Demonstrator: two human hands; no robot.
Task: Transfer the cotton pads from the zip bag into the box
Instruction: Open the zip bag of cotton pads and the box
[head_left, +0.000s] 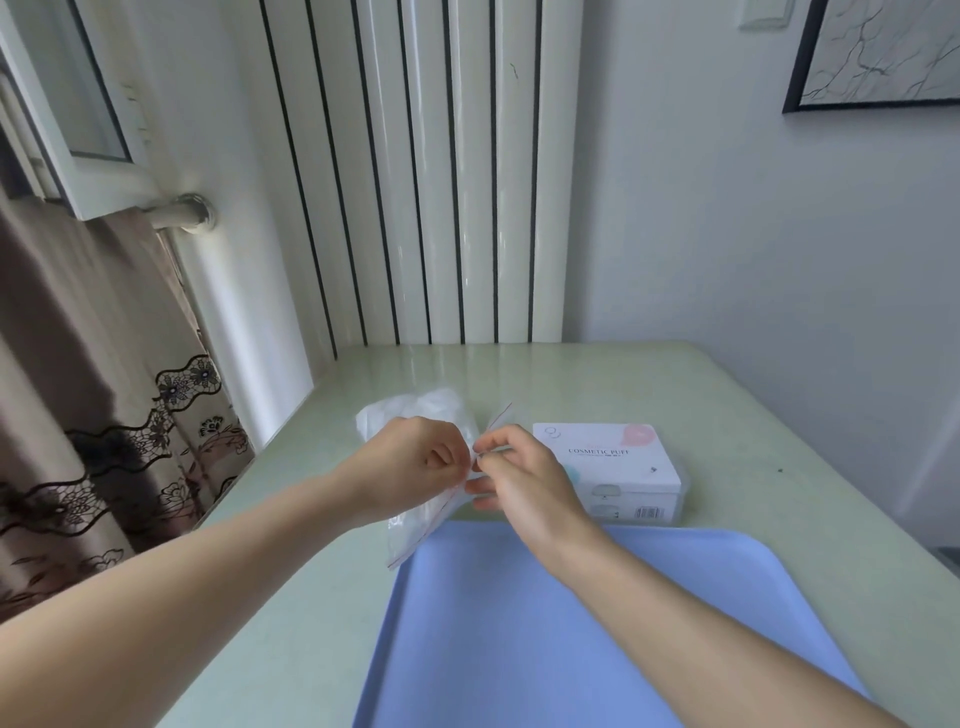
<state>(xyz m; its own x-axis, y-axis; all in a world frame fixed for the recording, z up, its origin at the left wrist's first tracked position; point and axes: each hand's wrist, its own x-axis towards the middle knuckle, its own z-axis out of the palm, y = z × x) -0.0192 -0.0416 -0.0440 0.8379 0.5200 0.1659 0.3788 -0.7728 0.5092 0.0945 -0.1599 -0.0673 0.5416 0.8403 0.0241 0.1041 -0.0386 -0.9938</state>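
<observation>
A clear zip bag (415, 415) with white cotton pads inside lies on the table, left of centre. Its red-lined mouth edge runs between my two hands. My left hand (410, 467) pinches one side of the bag's mouth. My right hand (514, 473) pinches the other side, fingertips almost touching the left hand. A white box (618, 467) printed "COSMETIC PUFF" lies flat just right of my right hand, lid shut. Most of the bag's middle is hidden behind my hands.
A blue tray (597, 634) lies on the pale green table (753, 447) in front of me, under my right forearm. A white radiator (441, 182) stands behind the table. A patterned curtain (93, 415) hangs at the left. The wall is close on the right.
</observation>
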